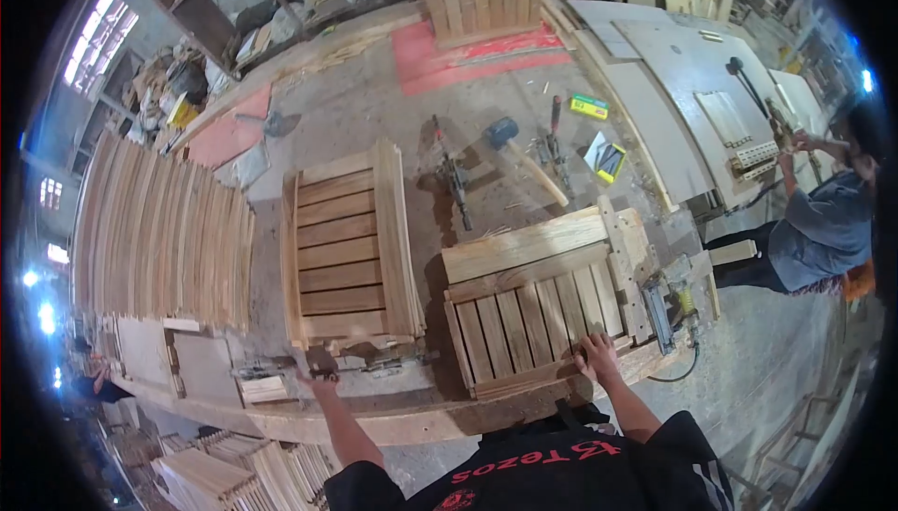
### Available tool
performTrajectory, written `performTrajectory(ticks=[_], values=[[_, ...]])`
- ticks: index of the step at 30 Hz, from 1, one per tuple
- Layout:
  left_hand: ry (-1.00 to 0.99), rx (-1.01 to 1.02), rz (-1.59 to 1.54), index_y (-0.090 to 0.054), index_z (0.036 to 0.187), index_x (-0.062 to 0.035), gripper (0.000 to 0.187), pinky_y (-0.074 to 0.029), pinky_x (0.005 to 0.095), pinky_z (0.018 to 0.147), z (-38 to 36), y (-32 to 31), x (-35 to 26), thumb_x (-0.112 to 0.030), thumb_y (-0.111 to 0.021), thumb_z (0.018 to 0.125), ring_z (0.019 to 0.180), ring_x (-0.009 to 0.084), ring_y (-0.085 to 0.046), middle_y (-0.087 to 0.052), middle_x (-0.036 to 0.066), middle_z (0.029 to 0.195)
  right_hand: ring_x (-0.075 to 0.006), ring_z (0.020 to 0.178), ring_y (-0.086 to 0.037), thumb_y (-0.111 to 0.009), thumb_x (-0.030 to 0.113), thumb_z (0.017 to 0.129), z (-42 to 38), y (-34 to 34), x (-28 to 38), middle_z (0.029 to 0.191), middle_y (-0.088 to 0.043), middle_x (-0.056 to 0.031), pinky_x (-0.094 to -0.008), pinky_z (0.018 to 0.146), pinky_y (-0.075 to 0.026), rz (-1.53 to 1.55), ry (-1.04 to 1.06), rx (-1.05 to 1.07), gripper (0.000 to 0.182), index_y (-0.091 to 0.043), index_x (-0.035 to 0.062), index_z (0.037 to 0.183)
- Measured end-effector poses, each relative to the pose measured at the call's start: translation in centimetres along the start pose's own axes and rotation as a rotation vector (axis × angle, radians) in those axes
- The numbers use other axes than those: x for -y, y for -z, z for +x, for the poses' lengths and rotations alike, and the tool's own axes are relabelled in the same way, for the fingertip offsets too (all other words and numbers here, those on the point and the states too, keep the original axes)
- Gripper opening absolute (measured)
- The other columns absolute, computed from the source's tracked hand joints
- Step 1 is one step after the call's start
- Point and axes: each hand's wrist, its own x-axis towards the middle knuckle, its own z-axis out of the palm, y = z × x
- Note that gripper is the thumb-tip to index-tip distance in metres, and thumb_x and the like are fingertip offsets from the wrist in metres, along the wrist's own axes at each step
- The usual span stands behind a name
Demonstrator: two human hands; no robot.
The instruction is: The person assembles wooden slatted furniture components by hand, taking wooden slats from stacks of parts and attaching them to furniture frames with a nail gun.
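Left hand (316, 375): closed around a dark clamp handle (281, 368) at the near bench edge, just below the slatted pale-wood frame (341, 249). Right hand (599, 354): fingers spread, pressed flat on the near rail of the slatted wooden panel (533, 310). A grey nail gun (666, 310) lies just right of that panel.

Heavy fisheye here, so straight edges bow hard and the corners go black with a blue fringe. Daylight pours in from the windows (89, 34) on the left, blown out white. The worktop (374, 109) is evenly lit with soft, short shadows under the wooden panels (346, 249). The centre's fairly sharp; the edges are smeared.
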Motion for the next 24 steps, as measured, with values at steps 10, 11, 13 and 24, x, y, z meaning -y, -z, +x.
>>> performTrajectory(ticks=[10, 11, 13, 24], values=[[-0.871, 0.962, 1.040, -0.056, 0.055, -0.0038, 0.046, -0.038, 0.0286, 0.043, -21.9, 0.1, 9.6, -0.031, -0.055, 0.093, 0.045, 0.0109, -0.046, -0.051, 0.004, 0.049, -0.0355, 0.097, -0.049, -0.065, 0.031, 0.072, -1.1, 0.8, -0.4, 0.096, -0.052, -0.0137, -0.0488, 0.085, -0.042, 0.052, -0.046, 0.095, 0.032, -0.058, 0.0119, 0.097], [-0.962, 0.906, 1.207, -0.056, 0.055, -0.0018, 0.045, -0.038, 0.0286, 0.043, -22.1, -1.5, 10.1, -0.026, -0.057, 0.092, 0.043, 0.0107, -0.047, -0.051, 0.004, 0.048, -0.0355, 0.098, -0.048, -0.065, 0.031, 0.072, -0.5, 0.9, -0.6, 0.097, -0.052, -0.0140, -0.0489, 0.086, -0.042, 0.047, -0.054, 0.104, 0.033, -0.058, 0.0120, 0.098], [-1.042, 0.917, 1.297, -0.055, 0.054, 0.0001, 0.044, -0.037, 0.0311, 0.043, -23.8, -2.8, 10.5, -0.022, -0.059, 0.091, 0.042, 0.0100, -0.046, -0.050, 0.003, 0.045, -0.0361, 0.098, -0.047, -0.066, 0.032, 0.071, -0.2, 0.4, -1.1, 0.097, -0.050, -0.0149, -0.0499, 0.085, -0.040, 0.063, -0.041, 0.089, 0.034, -0.057, 0.0103, 0.097], [-1.595, 0.591, 1.107, -0.053, 0.060, -0.0025, 0.021, -0.042, 0.0405, 0.052, -30.1, -3.5, 18.9, -0.006, -0.064, 0.078, 0.053, 0.0307, -0.054, -0.053, 0.014, 0.056, -0.0378, 0.095, -0.049, -0.065, 0.028, 0.073, -0.3, 0.5, -1.1, 0.095, -0.051, -0.0145, -0.0515, 0.084, -0.040, 0.117, -0.062, 0.115, 0.028, -0.056, 0.0093, 0.092]])
